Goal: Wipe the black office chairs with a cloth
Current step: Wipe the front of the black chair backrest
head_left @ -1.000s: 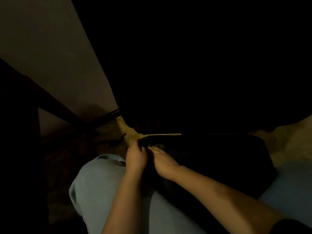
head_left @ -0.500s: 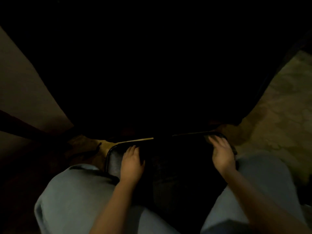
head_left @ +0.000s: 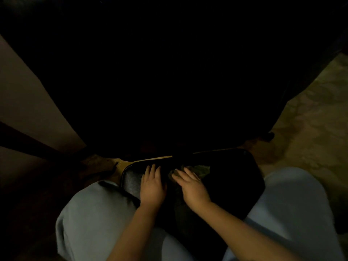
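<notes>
The scene is very dark. A black office chair seat (head_left: 231,185) lies between my knees, with its black backrest (head_left: 169,81) filling the upper view. My left hand (head_left: 152,185) rests flat on the left part of the seat, fingers straight. My right hand (head_left: 192,185) lies flat near the seat's middle, its fingers pressing a crumpled dark cloth (head_left: 199,169) that shows just beyond the fingertips. Most of the cloth is hard to make out.
My knees in light grey trousers (head_left: 94,219) flank the seat on both sides. A pale wall with a dark rail (head_left: 28,140) stands at the left. Patterned floor (head_left: 310,129) shows at the right.
My right hand has slid left from the seat's right edge to its middle, onto the cloth. My left hand stays on the seat's left part. The view shifted slightly.
</notes>
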`<state>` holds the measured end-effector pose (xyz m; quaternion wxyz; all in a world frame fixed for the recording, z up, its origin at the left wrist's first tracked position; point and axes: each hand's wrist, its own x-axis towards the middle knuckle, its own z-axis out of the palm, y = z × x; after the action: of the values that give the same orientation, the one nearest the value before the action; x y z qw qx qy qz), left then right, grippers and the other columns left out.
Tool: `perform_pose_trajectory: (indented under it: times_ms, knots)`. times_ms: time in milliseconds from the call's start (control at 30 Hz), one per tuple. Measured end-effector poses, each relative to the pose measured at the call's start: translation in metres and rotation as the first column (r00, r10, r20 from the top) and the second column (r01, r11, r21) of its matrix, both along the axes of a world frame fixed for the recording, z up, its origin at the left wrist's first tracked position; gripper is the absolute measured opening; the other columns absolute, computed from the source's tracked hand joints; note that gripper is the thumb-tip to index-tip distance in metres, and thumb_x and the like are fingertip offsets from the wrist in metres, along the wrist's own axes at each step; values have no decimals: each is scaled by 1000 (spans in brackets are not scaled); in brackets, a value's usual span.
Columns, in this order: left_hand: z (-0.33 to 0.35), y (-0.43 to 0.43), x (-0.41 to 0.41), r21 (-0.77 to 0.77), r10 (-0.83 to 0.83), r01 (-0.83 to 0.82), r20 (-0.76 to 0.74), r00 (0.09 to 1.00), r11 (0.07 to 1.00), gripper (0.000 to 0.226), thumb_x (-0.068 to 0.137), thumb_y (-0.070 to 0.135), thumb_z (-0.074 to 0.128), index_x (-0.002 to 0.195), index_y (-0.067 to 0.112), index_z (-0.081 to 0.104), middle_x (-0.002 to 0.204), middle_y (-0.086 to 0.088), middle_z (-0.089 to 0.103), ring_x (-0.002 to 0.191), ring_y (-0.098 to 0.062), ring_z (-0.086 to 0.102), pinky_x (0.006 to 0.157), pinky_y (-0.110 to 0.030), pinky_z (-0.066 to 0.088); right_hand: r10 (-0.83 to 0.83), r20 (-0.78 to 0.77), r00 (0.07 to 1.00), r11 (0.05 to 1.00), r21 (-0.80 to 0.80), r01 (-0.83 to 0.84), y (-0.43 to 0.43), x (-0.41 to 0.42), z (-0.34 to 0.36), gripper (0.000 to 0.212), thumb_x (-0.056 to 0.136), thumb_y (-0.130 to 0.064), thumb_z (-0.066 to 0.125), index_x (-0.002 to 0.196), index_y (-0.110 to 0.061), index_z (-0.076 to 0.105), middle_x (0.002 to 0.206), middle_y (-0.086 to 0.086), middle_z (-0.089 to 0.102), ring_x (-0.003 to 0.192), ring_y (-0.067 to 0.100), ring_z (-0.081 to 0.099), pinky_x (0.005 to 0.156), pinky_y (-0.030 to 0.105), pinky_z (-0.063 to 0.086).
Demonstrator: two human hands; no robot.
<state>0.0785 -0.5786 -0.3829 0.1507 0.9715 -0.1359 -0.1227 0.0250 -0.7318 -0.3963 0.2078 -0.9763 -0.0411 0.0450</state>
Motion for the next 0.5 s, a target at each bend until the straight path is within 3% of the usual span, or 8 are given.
perform_pose_trajectory:
  times_ms: [100, 167, 233, 300, 500]
  knots:
    - [-3, 2, -3, 17, -8, 8, 48, 999, 1000, 65, 92, 46, 35, 147, 11, 35, 156, -11, 29, 148, -28, 15, 119, -43, 8, 6, 17, 1000, 994, -109, -4, -42, -2, -2, 52, 75, -10, 59, 125, -23, 63, 129, 2, 62, 115, 29, 62, 89, 46, 54]
    - [-4, 1, -5, 15, -13, 12, 76, 997, 1000, 74, 88, 55, 23, 146, 11, 39, 153, -12, 35, 146, -29, 21, 117, -45, 7, -155, 2, 988, 979, -136, 154, -72, -8, -1, 48, 86, -19, 41, 130, -22, 59, 134, 4, 58, 119, 32, 58, 97, 50, 48]
    - [-8, -4, -6, 36, -21, 19, 73, 997, 999, 73, 89, 56, 25, 143, 11, 43, 149, -14, 41, 142, -33, 29, 118, -47, 9, -348, 15, 937, 924, -165, 345, -89, -20, -2, 47, 94, -33, 34, 135, -22, 55, 141, 3, 52, 127, 32, 49, 107, 55, 33]
    - [-10, -14, -8, 55, -5, 3, 45, 999, 998, 69, 90, 54, 31, 139, 9, 48, 143, -18, 47, 137, -38, 36, 114, -52, 10, -433, 22, 901, 884, -184, 430, -90, -26, -4, 52, 96, -42, 30, 138, -22, 52, 145, 2, 47, 134, 32, 40, 111, 58, 19]
    - [-20, -22, -11, 107, 10, -20, 102, 995, 994, 68, 88, 53, 35, 140, 10, 47, 145, -18, 45, 139, -37, 33, 113, -56, 11, -425, 69, 903, 884, -182, 430, -90, -27, -13, 53, 96, -46, 30, 139, -22, 50, 147, 2, 45, 137, 33, 34, 114, 57, 16]
